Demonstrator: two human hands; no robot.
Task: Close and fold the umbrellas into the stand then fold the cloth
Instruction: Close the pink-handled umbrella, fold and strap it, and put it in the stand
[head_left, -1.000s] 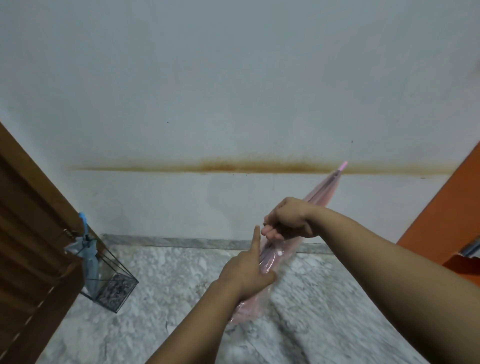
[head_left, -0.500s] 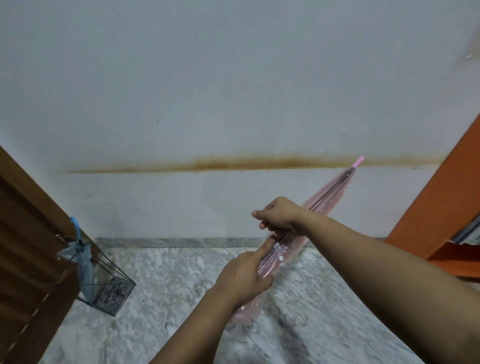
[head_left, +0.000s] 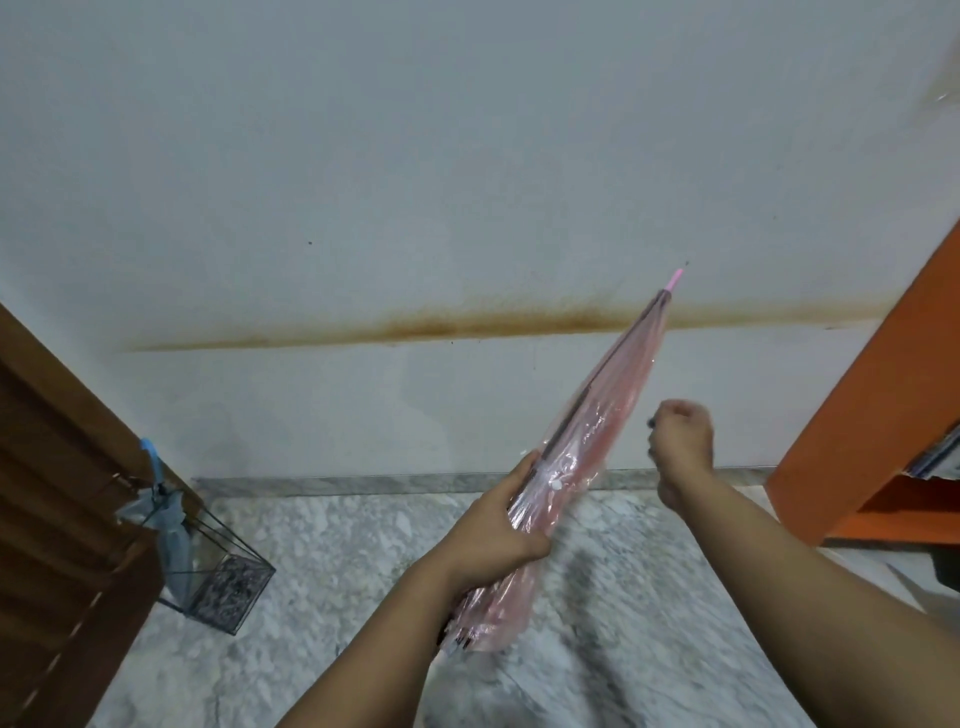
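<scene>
A closed, see-through pink umbrella (head_left: 597, 426) slants up to the right, its pink tip near the brown stain on the wall. My left hand (head_left: 506, 543) grips it around the middle of its folds. A little to the right, my right hand (head_left: 680, 439) is curled into a fist, off the umbrella. A tiny dark bit shows at its fingers; I cannot tell what it is. On the floor at the left is a black wire umbrella stand (head_left: 228, 587) with a folded pale blue umbrella (head_left: 174, 540) in it. No cloth is in view.
A brown slatted wooden door (head_left: 57, 519) runs along the left, right beside the stand. An orange shelf unit (head_left: 878, 431) stands at the right. A white wall is ahead, and the floor (head_left: 337, 540) is grey marble.
My right hand has let go of the umbrella and pulled away to the right. The umbrella has swung more upright, and my left hand has closed round its middle.
</scene>
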